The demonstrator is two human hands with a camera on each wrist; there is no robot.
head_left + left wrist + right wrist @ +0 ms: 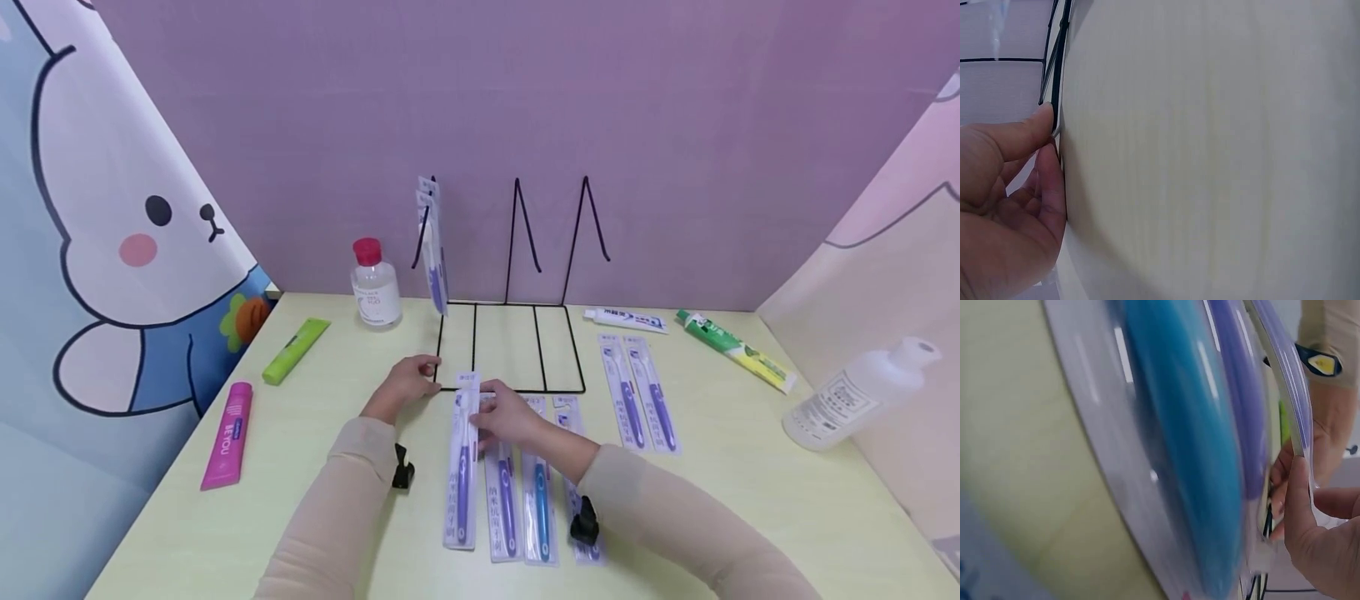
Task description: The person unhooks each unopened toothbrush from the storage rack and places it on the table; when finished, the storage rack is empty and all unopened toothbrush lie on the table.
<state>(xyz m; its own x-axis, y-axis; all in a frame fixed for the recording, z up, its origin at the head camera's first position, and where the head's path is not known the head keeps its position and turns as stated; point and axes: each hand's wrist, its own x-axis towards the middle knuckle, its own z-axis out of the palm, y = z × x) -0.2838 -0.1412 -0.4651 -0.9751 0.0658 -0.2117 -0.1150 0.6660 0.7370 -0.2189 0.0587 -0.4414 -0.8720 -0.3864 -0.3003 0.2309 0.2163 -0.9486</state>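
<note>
- Where it meets the purple panel (660,150), the pale worktop (195,542) carries all the articles.
- Wire rack (474,343): black, standing near the panel; packs (432,250) hang at its left hook.
- White bottle (855,396): upright at the far right.
- Left hand (408,383): thumb and fingers pinch the rack's front left corner.
- Right hand (510,417): thumb and fingers pinch the upper right edge of the violet-handled toothbrush pack.
- Toothbrush pack (463,467): before the rack's front bar, between the forearms; whether its lower end touches the worktop cannot be told.
- Teal-handled pack (542,500): lying right of the held one, between two violet-handled packs.
- Pink tube (227,437): lying at left, apart from the left hand.
</note>
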